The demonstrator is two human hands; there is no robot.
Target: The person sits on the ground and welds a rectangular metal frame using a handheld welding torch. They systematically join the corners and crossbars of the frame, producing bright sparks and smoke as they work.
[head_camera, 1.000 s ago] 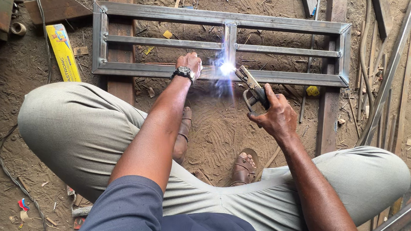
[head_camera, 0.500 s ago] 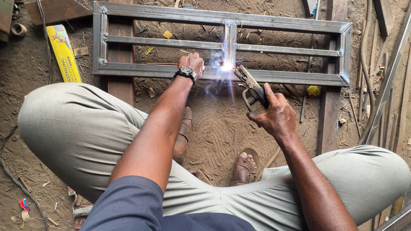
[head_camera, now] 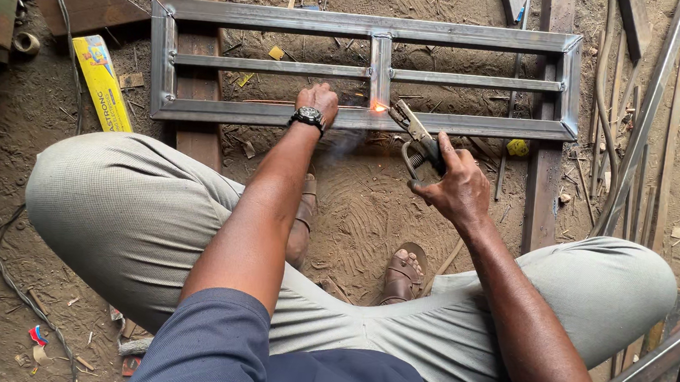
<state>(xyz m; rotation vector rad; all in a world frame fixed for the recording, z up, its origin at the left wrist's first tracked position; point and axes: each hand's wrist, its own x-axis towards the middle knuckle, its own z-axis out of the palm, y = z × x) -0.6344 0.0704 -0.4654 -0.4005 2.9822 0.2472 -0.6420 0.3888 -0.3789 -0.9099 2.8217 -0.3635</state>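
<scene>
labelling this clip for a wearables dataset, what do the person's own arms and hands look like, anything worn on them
Both arms are bare from the elbow down, with no gloves on either hand. The left hand has a black wristwatch with a round dark dial strapped at the wrist. The right hand and its wrist carry nothing. A dark blue short sleeve covers the left upper arm.

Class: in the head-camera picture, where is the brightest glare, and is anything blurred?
Head view: even daylight; the only glare is a small orange glow on the metal frame beside the electrode holder; thin smoke hazes the ground just below; hands and frame look sharp.
</scene>
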